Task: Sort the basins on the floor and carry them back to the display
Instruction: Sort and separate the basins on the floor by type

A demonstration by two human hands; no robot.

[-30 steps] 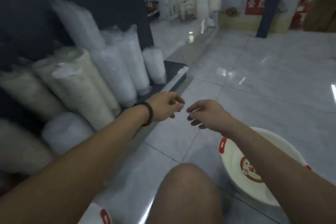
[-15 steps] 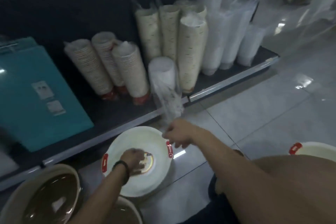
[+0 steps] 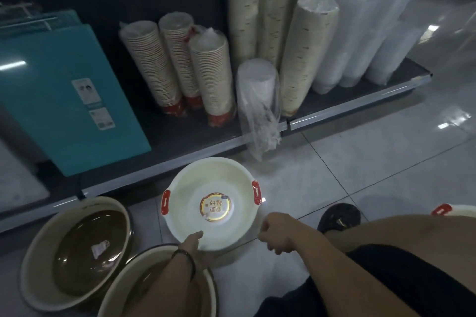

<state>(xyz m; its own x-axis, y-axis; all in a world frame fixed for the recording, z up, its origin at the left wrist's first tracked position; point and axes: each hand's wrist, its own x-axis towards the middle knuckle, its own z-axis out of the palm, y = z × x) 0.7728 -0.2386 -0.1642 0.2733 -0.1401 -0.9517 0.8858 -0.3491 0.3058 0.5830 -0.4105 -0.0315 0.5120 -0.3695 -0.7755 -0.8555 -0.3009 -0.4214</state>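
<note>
A white basin (image 3: 185,188) with red handles and a round red-and-gold label inside sits on the tiled floor in front of the low shelf. My left hand (image 3: 192,240) grips its near rim, thumb inside the bowl. My right hand (image 3: 277,233) is closed against the rim at the front right. Two beige basins with brown insides lie to the left: one (image 3: 77,265) stands apart, the other (image 3: 140,265) is under my left forearm and touches the white basin. A second white basin (image 3: 457,210) peeks out behind my right knee.
The low dark shelf (image 3: 180,147) carries wrapped stacks of paper cups (image 3: 211,77), clear plastic cups (image 3: 360,33) and a leaning teal board (image 3: 64,90). A plastic sleeve (image 3: 257,110) hangs over the shelf edge. My shoe (image 3: 338,216) rests right of the basin.
The view swung from the open aisle down to the shelf and basins. My left hand moved from inside the white basin to its near rim; my right hand slid from the right handle to the front rim.
</note>
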